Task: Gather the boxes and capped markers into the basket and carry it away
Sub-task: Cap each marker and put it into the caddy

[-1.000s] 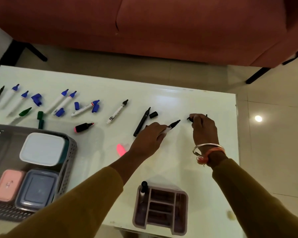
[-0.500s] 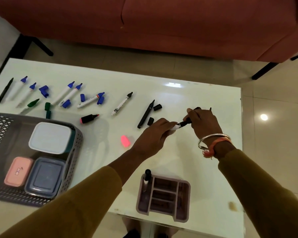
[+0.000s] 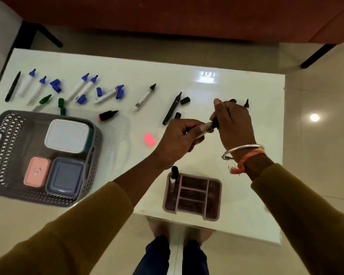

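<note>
My left hand (image 3: 179, 138) grips the barrel of a black-and-white marker (image 3: 206, 129) above the table. My right hand (image 3: 233, 124) holds the black cap (image 3: 214, 124) over that marker's tip. A grey lattice basket (image 3: 6, 155) at the left holds a white box (image 3: 67, 135), a pink box (image 3: 36, 171) and a blue-grey box (image 3: 66, 176). Several uncapped blue markers (image 3: 81, 86) and loose blue caps (image 3: 56, 85) lie along the table's far side. One capped marker (image 3: 173, 174) stands in a brown organiser (image 3: 193, 197).
A green marker (image 3: 44, 100) and green cap (image 3: 61, 105), a pink highlighter (image 3: 107, 116) with its pink cap (image 3: 149, 139), and black markers (image 3: 172, 109) lie on the white table (image 3: 167, 80). A red sofa (image 3: 187, 16) stands behind. My feet show below the table edge.
My hands came together and lifted from the table: the left picked up the marker, the right brought the black cap onto its tip. The camera view shifted downward.
</note>
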